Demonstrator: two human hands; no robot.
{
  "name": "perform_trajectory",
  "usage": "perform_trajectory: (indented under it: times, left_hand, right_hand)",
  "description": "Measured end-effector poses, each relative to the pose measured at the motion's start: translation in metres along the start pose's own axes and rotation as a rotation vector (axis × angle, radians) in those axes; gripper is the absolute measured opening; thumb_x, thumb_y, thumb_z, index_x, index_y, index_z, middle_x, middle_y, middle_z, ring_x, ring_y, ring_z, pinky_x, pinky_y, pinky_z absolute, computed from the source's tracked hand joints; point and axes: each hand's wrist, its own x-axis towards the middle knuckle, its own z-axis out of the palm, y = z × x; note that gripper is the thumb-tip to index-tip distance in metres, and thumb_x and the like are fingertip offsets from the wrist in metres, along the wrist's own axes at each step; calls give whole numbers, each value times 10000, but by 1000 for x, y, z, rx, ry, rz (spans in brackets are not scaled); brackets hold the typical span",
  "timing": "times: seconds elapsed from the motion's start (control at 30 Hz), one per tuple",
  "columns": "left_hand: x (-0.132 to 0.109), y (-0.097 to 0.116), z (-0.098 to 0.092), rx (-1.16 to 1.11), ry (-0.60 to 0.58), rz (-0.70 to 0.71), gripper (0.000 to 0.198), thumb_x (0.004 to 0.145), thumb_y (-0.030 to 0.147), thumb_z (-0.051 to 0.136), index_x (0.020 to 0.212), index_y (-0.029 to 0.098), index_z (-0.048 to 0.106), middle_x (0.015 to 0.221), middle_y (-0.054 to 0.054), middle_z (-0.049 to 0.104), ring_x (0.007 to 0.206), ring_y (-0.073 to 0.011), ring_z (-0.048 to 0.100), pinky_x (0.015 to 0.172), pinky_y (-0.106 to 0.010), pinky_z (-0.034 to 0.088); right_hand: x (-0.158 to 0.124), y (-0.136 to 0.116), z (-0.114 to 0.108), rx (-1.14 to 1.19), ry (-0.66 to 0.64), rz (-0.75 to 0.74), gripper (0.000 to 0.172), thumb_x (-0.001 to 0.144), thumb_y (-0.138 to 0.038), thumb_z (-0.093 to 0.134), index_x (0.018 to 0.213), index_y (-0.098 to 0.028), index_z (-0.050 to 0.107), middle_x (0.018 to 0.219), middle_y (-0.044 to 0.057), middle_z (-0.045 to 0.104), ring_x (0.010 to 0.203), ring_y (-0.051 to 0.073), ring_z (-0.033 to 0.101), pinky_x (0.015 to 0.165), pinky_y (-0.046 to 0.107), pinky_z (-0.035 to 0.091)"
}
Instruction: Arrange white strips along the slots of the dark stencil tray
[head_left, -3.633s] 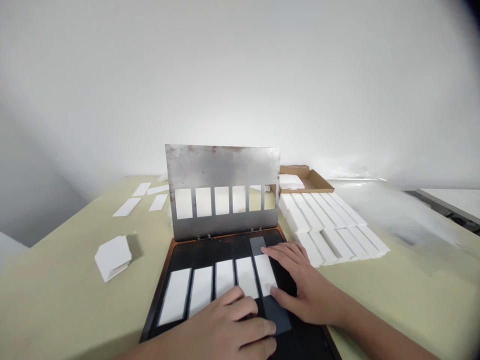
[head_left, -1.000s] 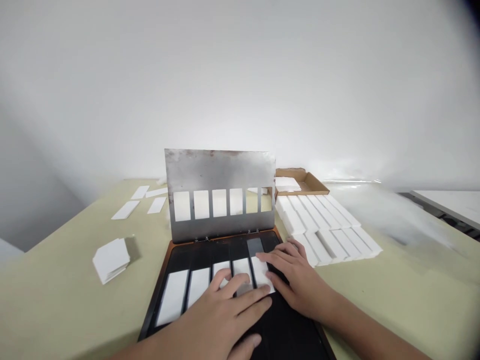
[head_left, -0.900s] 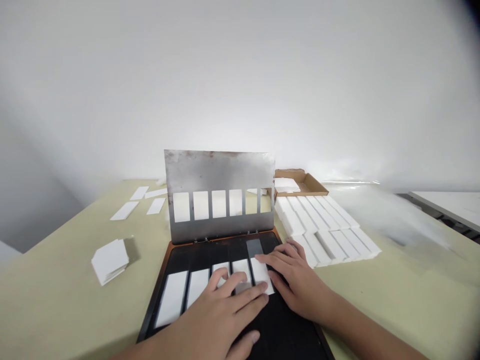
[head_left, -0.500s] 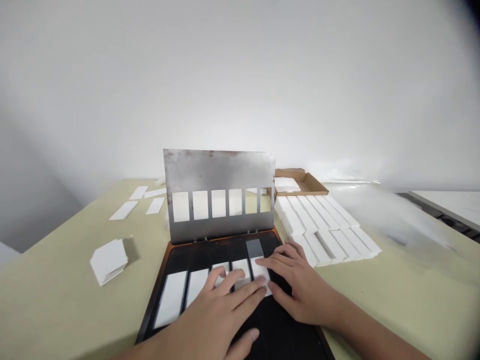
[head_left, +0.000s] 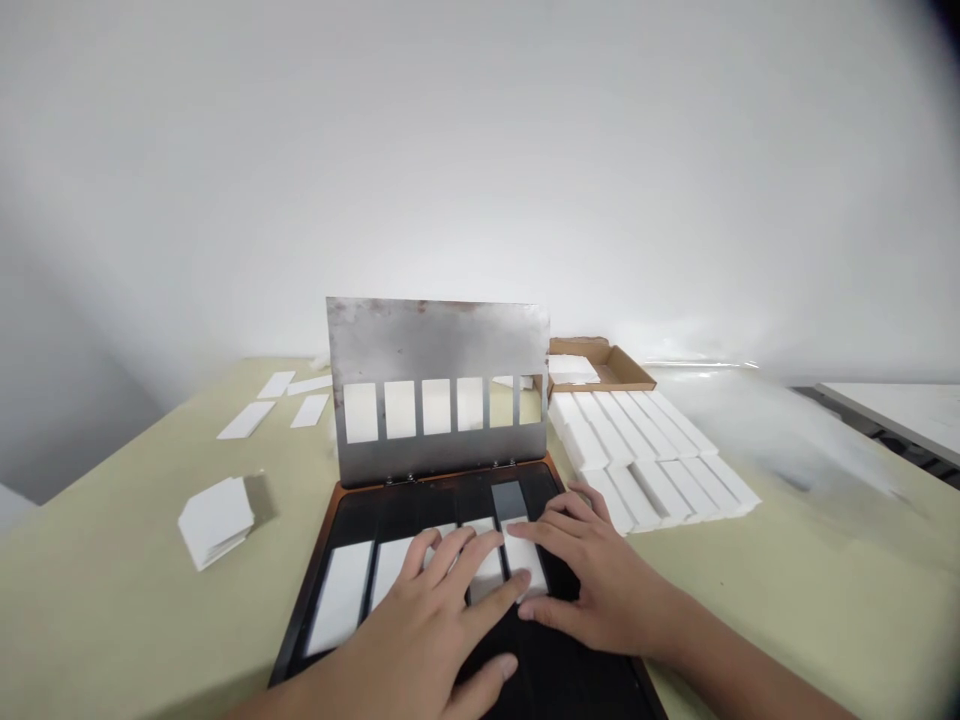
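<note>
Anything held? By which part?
The right hand brackets the rightmost card in the black tray at both ends; whether it grips is unclear. The left hand seems to grip nothing.

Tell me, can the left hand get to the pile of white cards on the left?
Probably yes: only the black tray's edge seems to lie between the left hand and the pile of white cards.

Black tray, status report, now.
Left hand, right hand at rightmost white card on black tray. Card partly covered. Hinged metal plate upright behind, clear of hands.
</note>
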Motion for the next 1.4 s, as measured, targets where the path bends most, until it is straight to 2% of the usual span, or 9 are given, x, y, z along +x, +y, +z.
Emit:
perform_trajectory:
  times: [0.17, 0.37, 0.5, 0.6, 0.83, 0.93, 1.07, 1.23, 1.4]
  left_hand:
    - [2, 0, 2, 11, 17, -5, 598, 940, 328, 684, 1517, 256, 545, 1469, -147, 579, 1270, -373, 565, 1037, -532, 420]
    - [-1, 2, 1, 37, 65, -2, 589, 963, 272, 652, 1533, 207, 520, 1478, -135, 597, 1271, -349, 560, 1067, -515, 371]
    - [4, 5, -15, -47, 49, 161, 384, 1028, 256, 614, 1412, 256, 624, 1415, 3, 690, 1192, -253, 607, 1077, -427, 356]
    - [9, 6, -23, -61, 1, 269, 421, 1020, 261, 668, 1439, 265, 618, 1402, 39, 714, 1156, -220, 631, 1055, -387, 378]
    - [8, 2, -13, -51, -61, 157, 691, 964, 319, 711, 1601, 252, 453, 1577, -2, 578, 1326, -299, 559, 1138, -465, 355]
    - [6, 2, -9, -50, -84, 118, 684, 973, 341, 688, 1604, 245, 444, 1558, -8, 596, 1329, -325, 553, 1136, -497, 342]
    - [4, 2, -7, -32, -47, 112, 677, 945, 339, 714, 1574, 247, 481, 1551, 1, 601, 1318, -331, 562, 1130, -508, 331]
    - [2, 3, -2, 6, -46, 77, 682, 956, 365, 704, 1585, 263, 460, 1550, -27, 591, 1293, -341, 566, 1118, -540, 324]
    - [2, 4, 0, 3, -86, 49, 719, 965, 403, 697, 1609, 248, 417, 1530, -93, 582, 1302, -371, 535, 1108, -586, 328]
  right_hand:
    - [2, 3, 6, 14, 36, 32, 520, 916, -516, 799, 1360, -291, 650, 1124, 37, 743, 1121, 280, 580, 1170, 531, 300]
    - [5, 8, 13, -3, 111, 25, 304, 1003, -384, 722, 1293, -298, 688, 1077, 24, 761, 1085, 253, 602, 1155, 517, 315]
    - [8, 12, 17, -29, 149, 20, 217, 1016, -308, 688, 1230, -283, 714, 1033, 24, 773, 1033, 240, 614, 1122, 504, 356]
    - [11, 13, 20, -29, 163, 14, 180, 1018, -274, 676, 1192, -273, 721, 1030, 24, 783, 1006, 239, 612, 1110, 508, 360]
    - [15, 13, 23, -56, 177, 18, 157, 1028, -217, 631, 1145, -269, 723, 1011, 8, 774, 997, 222, 607, 1120, 497, 363]
    - [15, 11, 23, -88, 165, 29, 309, 1051, -245, 580, 1351, -266, 650, 1224, 62, 723, 1168, 256, 580, 1138, 517, 370]
    - [14, 10, 25, -141, 157, 67, 492, 1061, -346, 567, 1532, -211, 526, 1566, 154, 506, 1451, 369, 387, 1193, 626, 306]
    - [13, 11, 27, -153, 152, 69, 356, 1075, -370, 553, 1402, -250, 627, 1583, 108, 503, 1501, 349, 347, 1239, 610, 255]
    - [14, 11, 26, -119, 182, 43, 182, 1039, -271, 602, 1216, -254, 640, 1412, 73, 648, 1407, 293, 463, 1223, 546, 277]
